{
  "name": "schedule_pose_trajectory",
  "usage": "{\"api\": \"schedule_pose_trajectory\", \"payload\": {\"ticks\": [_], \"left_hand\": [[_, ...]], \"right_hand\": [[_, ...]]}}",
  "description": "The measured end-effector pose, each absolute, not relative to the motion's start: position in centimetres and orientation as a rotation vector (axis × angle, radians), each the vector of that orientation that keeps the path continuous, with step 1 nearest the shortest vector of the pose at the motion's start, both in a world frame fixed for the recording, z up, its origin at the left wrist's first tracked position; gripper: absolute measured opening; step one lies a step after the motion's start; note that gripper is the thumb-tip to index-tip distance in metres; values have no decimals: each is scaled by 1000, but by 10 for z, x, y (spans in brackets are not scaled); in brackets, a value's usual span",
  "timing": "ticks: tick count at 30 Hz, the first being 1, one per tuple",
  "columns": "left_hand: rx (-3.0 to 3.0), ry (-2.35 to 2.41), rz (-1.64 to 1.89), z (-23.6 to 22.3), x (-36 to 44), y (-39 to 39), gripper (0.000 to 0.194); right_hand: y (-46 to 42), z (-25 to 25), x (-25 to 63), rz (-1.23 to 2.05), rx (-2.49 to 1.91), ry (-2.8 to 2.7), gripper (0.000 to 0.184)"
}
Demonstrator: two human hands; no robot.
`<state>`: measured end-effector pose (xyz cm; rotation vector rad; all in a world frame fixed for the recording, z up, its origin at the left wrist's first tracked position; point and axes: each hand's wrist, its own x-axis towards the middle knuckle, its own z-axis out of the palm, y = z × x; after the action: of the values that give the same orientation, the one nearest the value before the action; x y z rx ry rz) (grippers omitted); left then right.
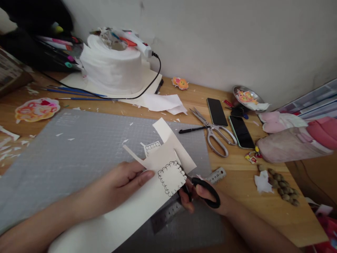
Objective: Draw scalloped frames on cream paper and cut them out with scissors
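My left hand (131,179) grips a long sheet of white paper (126,221), thumb on top and fingers beneath. Near the sheet's right edge is a square outline with a scalloped border, drawn in black. My right hand (200,193) has its fingers through the black handles of a pair of scissors (207,191). Their blades lie at the drawing's upper right edge, partly hidden by the paper. Beyond the sheet lie a small paper piece with a similar drawing (152,148) and a plain white strip (171,137). A metal ruler (168,212) passes under the paper.
A grey cutting mat (86,140) covers much of the wooden table. To the right are large silver scissors (213,131), a black pen (193,129), two phones (217,111) and a pink bottle (292,142). A white roll (113,66) bears a corded glue gun (139,44).
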<state>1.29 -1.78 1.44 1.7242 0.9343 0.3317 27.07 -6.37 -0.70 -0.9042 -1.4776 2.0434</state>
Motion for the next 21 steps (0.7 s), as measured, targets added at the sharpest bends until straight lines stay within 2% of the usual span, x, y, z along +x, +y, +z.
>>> {"api": "schedule_pose_trajectory", "payload": {"ticks": [21], "left_hand": [[1664, 955, 220, 26, 11, -10, 35]], "right_hand": [[-49, 2, 282, 2116, -934, -1506, 58]]}}
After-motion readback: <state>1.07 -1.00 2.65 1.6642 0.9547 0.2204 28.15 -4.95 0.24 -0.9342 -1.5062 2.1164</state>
